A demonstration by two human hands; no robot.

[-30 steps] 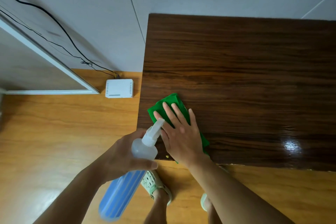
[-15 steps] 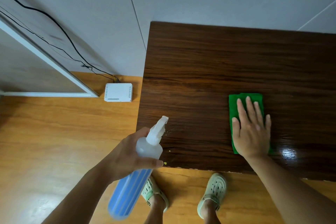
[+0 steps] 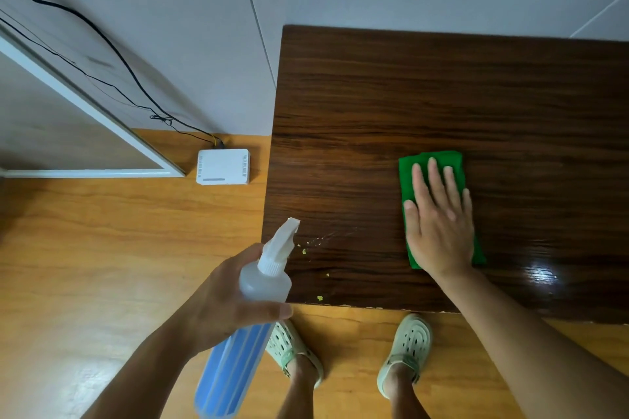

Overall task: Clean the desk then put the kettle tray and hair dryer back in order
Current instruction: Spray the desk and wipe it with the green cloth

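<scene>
On the table point(image 3: 442, 95), toward four o'clock, the right grip point(image 3: 439, 231) presses flat on a green cloth point(image 3: 407, 169) for wiping; at seven o'clock the left grip point(image 3: 221, 303) clasps a spray bottle point(image 3: 267, 282) aimed at crumbs point(image 3: 304, 251)

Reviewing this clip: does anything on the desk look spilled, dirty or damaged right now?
Yes. Small yellow-green crumbs lie on the desk near its front left corner, beside a wet spray streak, away from the green cloth under the right hand. The desk's front edge looks chipped, with pale flecks.
</scene>
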